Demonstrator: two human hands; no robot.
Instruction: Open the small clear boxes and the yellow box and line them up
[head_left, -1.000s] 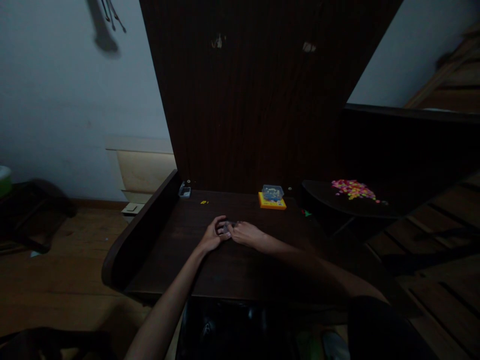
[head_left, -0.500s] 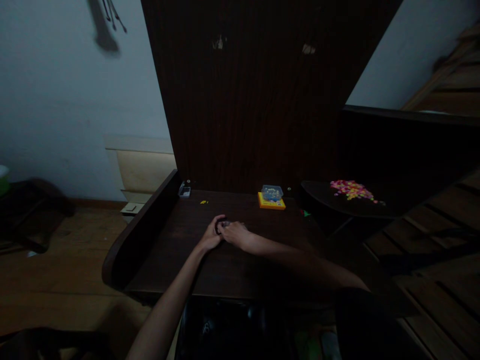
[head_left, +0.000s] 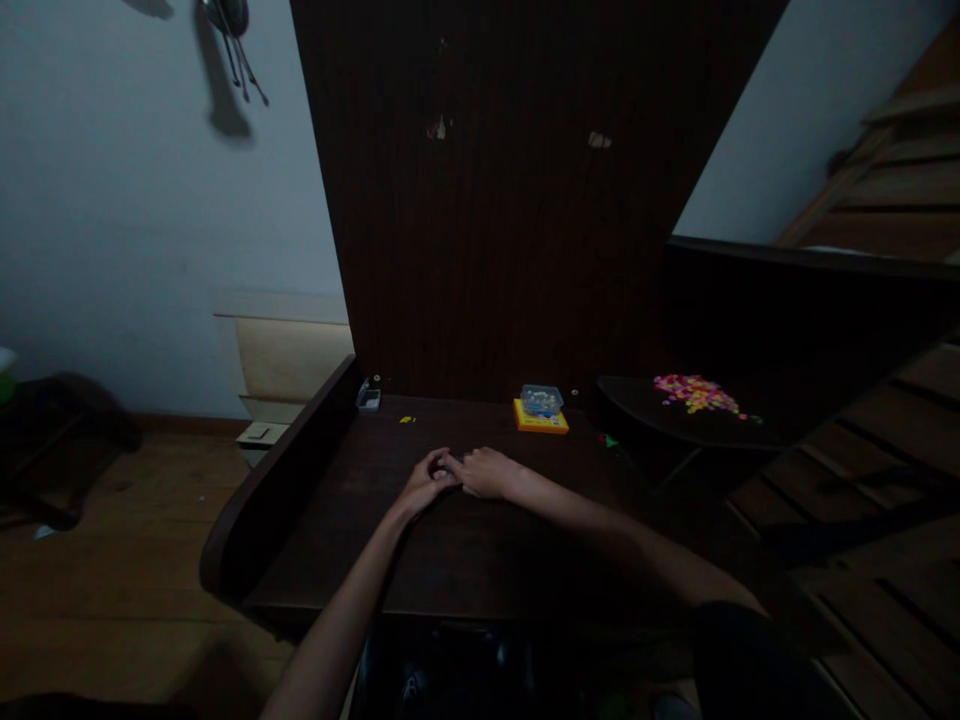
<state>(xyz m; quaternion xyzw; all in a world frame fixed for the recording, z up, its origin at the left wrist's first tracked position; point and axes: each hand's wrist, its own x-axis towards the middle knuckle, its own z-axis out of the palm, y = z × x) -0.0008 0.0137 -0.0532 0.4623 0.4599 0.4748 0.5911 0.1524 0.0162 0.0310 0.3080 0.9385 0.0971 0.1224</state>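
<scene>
Both my hands meet at the middle of a dark wooden desk. My left hand rests on the desktop with its fingers curled inward. My right hand lies against it, fingers bent and touching the left fingertips. Whatever sits between the fingers is too small and dark to name. Behind the hands, near the desk's back edge, stands a small clear box on a yellow-orange pad.
A pile of pink and yellow small pieces lies on a dark side shelf at the right. A tiny yellow piece and a small grey tray sit at the back left. A tall dark panel rises behind the desk.
The camera has tipped upward a little, so the desk sits lower in the picture. My hands stay pressed together at the same spot, and the small grey thing seen between them earlier is now covered.
</scene>
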